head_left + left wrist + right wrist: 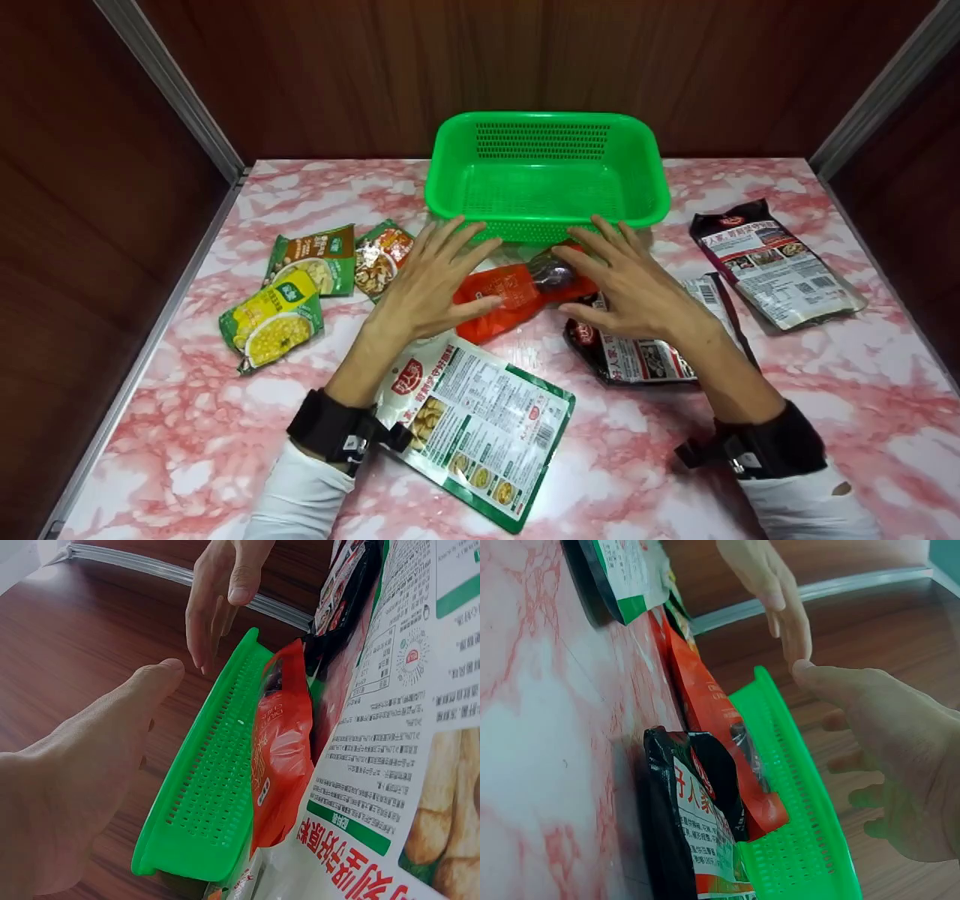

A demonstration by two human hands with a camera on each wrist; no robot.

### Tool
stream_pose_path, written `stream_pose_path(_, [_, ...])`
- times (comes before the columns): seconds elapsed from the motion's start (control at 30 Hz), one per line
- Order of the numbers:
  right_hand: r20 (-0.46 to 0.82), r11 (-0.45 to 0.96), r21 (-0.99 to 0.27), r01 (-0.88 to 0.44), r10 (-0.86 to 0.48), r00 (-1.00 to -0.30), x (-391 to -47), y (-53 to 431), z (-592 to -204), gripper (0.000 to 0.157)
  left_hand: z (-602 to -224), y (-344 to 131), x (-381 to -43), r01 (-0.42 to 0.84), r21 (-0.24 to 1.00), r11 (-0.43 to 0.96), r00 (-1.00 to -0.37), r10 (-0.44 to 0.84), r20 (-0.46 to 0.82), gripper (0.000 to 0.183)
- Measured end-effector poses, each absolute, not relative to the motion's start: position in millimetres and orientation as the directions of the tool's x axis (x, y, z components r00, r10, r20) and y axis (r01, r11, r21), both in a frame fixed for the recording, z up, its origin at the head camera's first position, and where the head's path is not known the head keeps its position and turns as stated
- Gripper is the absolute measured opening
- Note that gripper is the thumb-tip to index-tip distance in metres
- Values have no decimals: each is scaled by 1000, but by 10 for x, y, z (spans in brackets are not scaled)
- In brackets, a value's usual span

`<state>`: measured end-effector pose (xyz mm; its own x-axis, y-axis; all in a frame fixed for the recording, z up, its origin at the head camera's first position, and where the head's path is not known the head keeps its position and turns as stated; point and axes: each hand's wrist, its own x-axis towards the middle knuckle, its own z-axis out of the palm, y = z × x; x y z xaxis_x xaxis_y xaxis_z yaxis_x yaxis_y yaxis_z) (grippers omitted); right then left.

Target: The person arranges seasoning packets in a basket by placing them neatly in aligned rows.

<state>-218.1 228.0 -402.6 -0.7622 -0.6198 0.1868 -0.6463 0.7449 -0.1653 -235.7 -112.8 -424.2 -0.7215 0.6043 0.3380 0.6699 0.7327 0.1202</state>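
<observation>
The left hand point(427, 289) and the right hand point(637, 289) hover over the middle of the tabletop point(637, 465), fingers spread. Each grip is apart and holds nothing. The red packet point(491, 304) lies between and below them, in front of the green basket point(541, 223); whether it touches the basket's wall is hard to tell.

A black packet point(637, 356) lies partly beneath the right hand, just beside the red one, so fingers closing there might catch both or drag the black one along. The large white packet point(480, 420) reaches under the left wrist, where the wristband point(330, 427) could snag or shift it if the arm drops. The red packet looks glossy and soft, so a loose pinch at its edge could let it slip or fold. A forward push would probably bump the light-looking basket back.

The yellow packet point(277, 322), brown-and-green packet point(319, 259) and a small patterned packet point(379, 259) crowd together at left; a wide sweep could scatter them.
</observation>
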Motion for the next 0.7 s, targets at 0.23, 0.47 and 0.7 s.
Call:
stream_pose_path(0.23, [197, 734, -154, -662, -634, -748, -2123, 2231, -4002, 83, -4259, -1193, -2332, 669, 128, 732, -724, 604, 332, 85])
stream_pose_path(0.47, [209, 698, -152, -700, -669, -713, -2036, 2139, -4009, 81, -4265, -1336, -2219, 675, 164, 720, -725, 604, 331, 84])
stream_pose_path(0.7, [212, 634, -138, -761, -732, -648, -1931, 2006, -4046, 81, -4272, -1555, -2051, 663, 174, 728, -739, 599, 308, 84])
